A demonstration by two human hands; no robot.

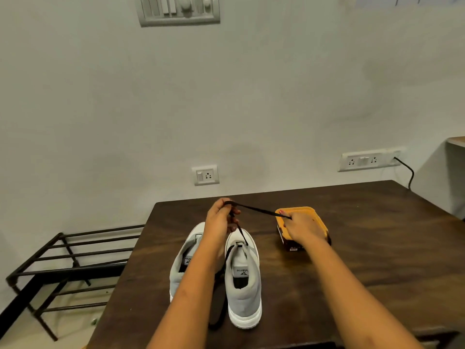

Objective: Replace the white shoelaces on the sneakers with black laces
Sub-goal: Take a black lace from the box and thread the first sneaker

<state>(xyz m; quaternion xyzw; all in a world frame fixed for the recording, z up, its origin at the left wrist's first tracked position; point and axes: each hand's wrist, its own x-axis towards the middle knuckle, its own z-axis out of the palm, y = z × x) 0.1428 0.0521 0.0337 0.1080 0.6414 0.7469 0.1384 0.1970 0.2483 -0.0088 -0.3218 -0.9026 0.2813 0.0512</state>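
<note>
Two grey sneakers with white soles stand side by side on the dark wooden table [352, 248], heels toward me: the left sneaker [185, 258] and the right sneaker [242, 280]. A black lace [256, 210] rises from the right sneaker's front eyelets. My left hand [219, 219] grips it above the shoes, and my right hand [302, 226] pinches its end farther right, stretching it taut between them. More black lace hangs down between the shoes. No white laces are in view.
A yellow-lidded box [319, 217] sits on the table under my right hand. A black metal rack [68, 260] stands on the floor to the left. Wall sockets [205, 175] are mounted behind the table, and a black cable runs from the right one.
</note>
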